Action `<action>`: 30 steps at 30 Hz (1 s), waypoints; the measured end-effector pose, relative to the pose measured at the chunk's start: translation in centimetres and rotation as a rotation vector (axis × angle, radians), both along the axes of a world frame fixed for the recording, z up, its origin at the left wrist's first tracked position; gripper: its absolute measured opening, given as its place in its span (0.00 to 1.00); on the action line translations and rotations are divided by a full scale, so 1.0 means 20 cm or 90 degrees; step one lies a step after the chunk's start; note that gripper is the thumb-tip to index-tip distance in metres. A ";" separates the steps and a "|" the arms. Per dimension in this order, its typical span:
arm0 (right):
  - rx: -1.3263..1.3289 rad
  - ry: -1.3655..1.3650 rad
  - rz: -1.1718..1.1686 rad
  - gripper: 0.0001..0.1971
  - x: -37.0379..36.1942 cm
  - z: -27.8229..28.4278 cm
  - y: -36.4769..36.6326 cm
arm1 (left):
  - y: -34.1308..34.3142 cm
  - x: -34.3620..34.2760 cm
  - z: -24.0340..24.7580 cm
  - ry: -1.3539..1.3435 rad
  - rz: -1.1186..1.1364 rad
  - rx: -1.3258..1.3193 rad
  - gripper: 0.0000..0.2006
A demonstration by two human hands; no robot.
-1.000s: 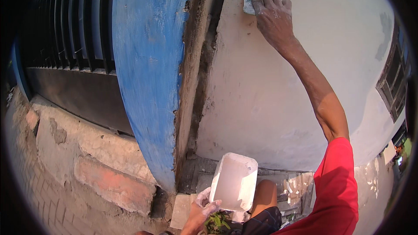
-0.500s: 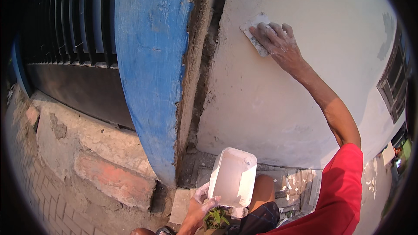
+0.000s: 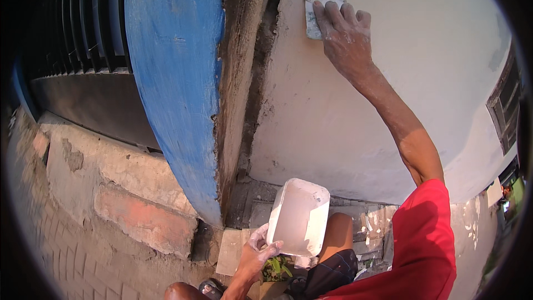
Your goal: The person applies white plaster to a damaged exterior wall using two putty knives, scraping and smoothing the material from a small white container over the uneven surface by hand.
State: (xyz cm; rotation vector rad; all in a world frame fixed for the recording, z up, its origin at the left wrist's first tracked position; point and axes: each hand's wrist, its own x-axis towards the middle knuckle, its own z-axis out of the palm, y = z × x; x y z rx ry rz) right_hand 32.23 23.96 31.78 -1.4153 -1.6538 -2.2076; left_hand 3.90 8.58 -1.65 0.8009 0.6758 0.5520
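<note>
With fingers bent over its back, my right hand (image 3: 347,36) presses a small flat putty scraper (image 3: 313,22) against the whitish wall (image 3: 344,128), near the wall's left edge. White smears coat the hand and the tool. Low in the middle, my left hand (image 3: 259,253) grips the lower left corner of a white rectangular tub (image 3: 293,219). The tub is tilted so its inside shows, with a pale coating on its walls and floor. White residue covers the fingers of this hand too.
Left of the wall stands a blue pillar (image 3: 177,66) with a rough broken edge, then a dark barred gate (image 3: 83,94). A brick-and-concrete ledge (image 3: 141,219) lies below. A green plant (image 3: 276,269) grows under the tub; a window frame (image 3: 505,100) is at far right.
My right hand has moved up and slightly left along the wall with the scraper, which is now turned more upright. The tub stays in my left hand, nearly in place.
</note>
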 end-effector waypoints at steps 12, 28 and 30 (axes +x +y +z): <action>-0.060 0.010 0.025 0.25 0.00 -0.13 -0.26 | 0.00 -0.02 0.02 -0.019 0.013 -0.039 0.34; -0.762 0.857 0.137 0.17 -0.12 -1.10 -0.66 | 0.14 0.11 -0.13 -0.023 0.133 0.022 0.42; -0.758 0.775 0.111 0.17 -0.11 -1.23 -0.60 | 0.14 0.12 -0.14 -0.032 0.148 0.036 0.42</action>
